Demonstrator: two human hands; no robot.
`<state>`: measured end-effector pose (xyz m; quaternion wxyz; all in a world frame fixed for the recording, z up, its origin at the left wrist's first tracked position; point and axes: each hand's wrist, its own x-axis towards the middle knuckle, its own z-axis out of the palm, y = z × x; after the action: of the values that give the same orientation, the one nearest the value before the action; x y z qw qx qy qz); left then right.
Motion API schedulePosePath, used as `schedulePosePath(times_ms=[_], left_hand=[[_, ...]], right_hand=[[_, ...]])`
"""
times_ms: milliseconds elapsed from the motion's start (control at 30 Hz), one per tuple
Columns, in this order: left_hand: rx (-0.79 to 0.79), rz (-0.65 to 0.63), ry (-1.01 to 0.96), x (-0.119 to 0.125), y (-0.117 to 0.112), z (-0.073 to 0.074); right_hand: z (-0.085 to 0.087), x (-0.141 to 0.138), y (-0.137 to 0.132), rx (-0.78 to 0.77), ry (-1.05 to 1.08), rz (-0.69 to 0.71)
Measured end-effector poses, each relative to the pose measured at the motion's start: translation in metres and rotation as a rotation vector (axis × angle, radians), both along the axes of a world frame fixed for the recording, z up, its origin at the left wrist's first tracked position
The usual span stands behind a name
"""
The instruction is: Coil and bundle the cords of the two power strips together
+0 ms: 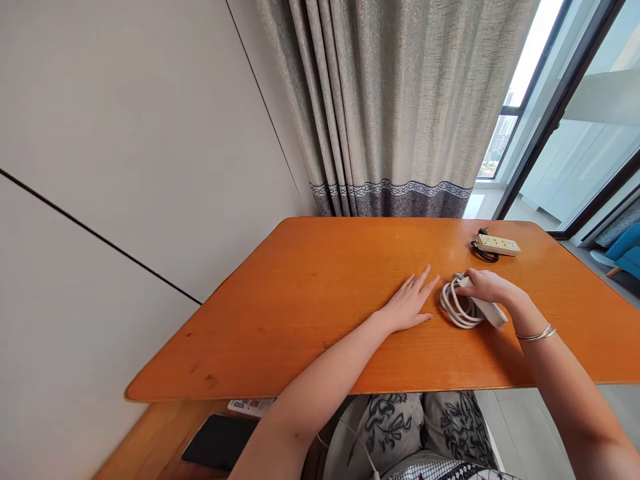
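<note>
right grip (483,285) curled over one end of the white power strip (493,312), right of table (310,300) centre, with its coiled cord (457,308) just left of the fingers. left grip (407,303) flat, spread, holding nothing, just beside the coil. beige power strip (497,245) near far right corner.

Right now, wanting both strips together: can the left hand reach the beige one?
Probably, stretching: left hand lies open, bare table leads to the beige power strip, though right hand on the white power strip crowds the path.
</note>
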<state>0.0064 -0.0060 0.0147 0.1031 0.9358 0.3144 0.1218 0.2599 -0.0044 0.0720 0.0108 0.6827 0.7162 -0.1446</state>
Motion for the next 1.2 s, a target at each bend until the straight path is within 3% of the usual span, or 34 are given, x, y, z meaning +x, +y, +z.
schedulePosePath(times_ms=[100, 200, 300, 367, 500, 700, 900, 1000, 1200], left_hand=[[0.117, -0.113, -0.049, -0.001, -0.001, 0.003], [0.176, -0.181, -0.16, -0.006, 0.004, 0.005], [0.186, -0.151, -0.342, -0.013, 0.014, 0.005], [0.135, -0.104, -0.471, -0.018, 0.019, 0.004], [-0.074, -0.014, -0.791, -0.021, 0.028, -0.003], [-0.564, 0.15, -1.325, -0.015, 0.034, -0.009], [-0.947, 0.424, -1.585, -0.015, 0.036, 0.005], [-1.097, 0.494, -1.647, -0.018, 0.039, 0.012], [-1.305, 0.574, -1.749, -0.025, 0.043, 0.019]], right_hand=[[-0.008, -0.02, 0.01, 0.003, 0.262, 0.039], [-0.022, -0.028, 0.015, -0.064, 0.713, -0.012], [-0.034, -0.027, 0.016, -0.2, 1.038, -0.123], [-0.038, -0.026, 0.014, -0.243, 1.135, -0.174], [-0.038, -0.028, 0.009, -0.3, 1.24, -0.204], [-0.035, -0.036, 0.0, -0.458, 1.359, -0.17], [-0.04, -0.037, 0.001, -0.639, 1.446, -0.209], [-0.041, -0.036, 0.002, -0.736, 1.465, -0.221], [-0.037, -0.035, -0.003, -0.773, 1.507, -0.184]])
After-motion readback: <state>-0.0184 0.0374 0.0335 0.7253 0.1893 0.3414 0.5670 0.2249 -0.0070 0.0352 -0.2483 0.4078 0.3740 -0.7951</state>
